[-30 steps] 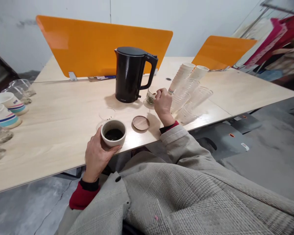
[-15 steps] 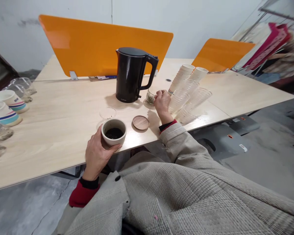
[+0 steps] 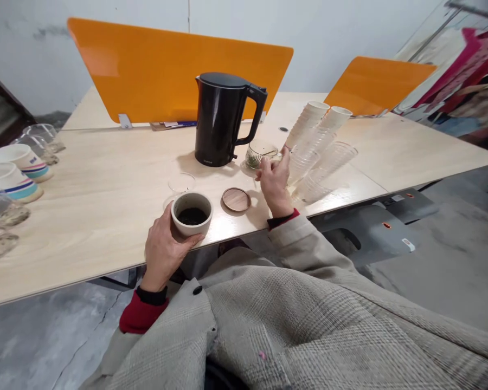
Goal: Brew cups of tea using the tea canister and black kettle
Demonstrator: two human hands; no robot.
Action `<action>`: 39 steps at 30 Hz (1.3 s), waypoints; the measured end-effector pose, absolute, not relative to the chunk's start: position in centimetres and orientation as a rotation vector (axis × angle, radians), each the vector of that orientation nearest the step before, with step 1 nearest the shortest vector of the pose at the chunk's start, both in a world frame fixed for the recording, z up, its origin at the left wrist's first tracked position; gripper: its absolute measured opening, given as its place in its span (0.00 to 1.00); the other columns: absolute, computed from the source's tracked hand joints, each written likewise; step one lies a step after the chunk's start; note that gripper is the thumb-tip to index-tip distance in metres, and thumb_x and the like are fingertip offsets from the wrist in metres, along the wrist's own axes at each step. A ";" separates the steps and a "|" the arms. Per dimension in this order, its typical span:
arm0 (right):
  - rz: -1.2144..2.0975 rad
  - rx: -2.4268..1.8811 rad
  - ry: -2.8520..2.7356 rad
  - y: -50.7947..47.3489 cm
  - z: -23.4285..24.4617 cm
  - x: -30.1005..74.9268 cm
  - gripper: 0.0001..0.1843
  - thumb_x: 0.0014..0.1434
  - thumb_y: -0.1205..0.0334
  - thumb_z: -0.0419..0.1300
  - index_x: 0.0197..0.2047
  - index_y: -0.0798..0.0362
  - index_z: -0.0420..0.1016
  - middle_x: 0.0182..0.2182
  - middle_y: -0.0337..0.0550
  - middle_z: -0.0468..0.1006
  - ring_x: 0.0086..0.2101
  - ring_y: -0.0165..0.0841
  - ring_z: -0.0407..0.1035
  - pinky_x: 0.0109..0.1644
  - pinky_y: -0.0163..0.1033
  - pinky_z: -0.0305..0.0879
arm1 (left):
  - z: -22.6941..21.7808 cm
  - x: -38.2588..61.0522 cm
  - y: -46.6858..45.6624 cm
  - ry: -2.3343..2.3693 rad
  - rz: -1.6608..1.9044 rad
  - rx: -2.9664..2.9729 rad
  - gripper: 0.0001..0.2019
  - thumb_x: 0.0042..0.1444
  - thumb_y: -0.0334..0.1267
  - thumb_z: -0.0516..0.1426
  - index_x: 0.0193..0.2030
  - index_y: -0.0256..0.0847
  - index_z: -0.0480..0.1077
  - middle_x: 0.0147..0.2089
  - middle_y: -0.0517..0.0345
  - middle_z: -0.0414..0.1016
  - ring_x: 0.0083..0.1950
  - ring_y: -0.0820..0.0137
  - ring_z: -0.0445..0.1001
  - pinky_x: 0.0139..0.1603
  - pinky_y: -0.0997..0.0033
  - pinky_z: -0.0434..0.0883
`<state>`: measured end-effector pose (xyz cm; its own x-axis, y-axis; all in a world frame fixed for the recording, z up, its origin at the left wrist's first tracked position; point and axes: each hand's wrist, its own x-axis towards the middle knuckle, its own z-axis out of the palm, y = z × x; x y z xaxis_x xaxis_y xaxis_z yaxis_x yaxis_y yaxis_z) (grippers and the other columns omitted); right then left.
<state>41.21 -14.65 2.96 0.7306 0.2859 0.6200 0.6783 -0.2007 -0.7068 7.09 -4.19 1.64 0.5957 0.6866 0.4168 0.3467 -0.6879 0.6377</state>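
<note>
My left hand is wrapped round a small white cup at the table's front edge; dark contents show inside it. My right hand is beside the handle side of a clear glass cup with green leaf-like bits in it. Its thumb and index finger are apart; whether they still touch the glass is unclear. Between the hands lies a round wooden coaster. A clear round lid or dish lies just behind the white cup.
A black electric kettle stands behind the glass cup. Stacked paper cups and clear plastic cups lean right of my right hand. More paper cups stand far left. Orange dividers rise at the back.
My right hand has drawn slightly toward me and right, its fingers parting, so more of the glass cup shows. The left hand keeps the white cup; the view has shifted slightly.
</note>
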 end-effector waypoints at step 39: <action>-0.043 -1.743 -1.538 -20.9 4.1 30.6 0.41 0.69 0.26 0.52 0.70 0.46 0.72 0.63 0.56 0.79 0.62 0.51 0.73 0.68 0.62 0.70 | 2.4 7.4 -4.9 0.877 0.849 2.350 0.51 0.50 0.64 0.71 0.76 0.44 0.61 0.70 0.43 0.77 0.67 0.44 0.79 0.68 0.44 0.75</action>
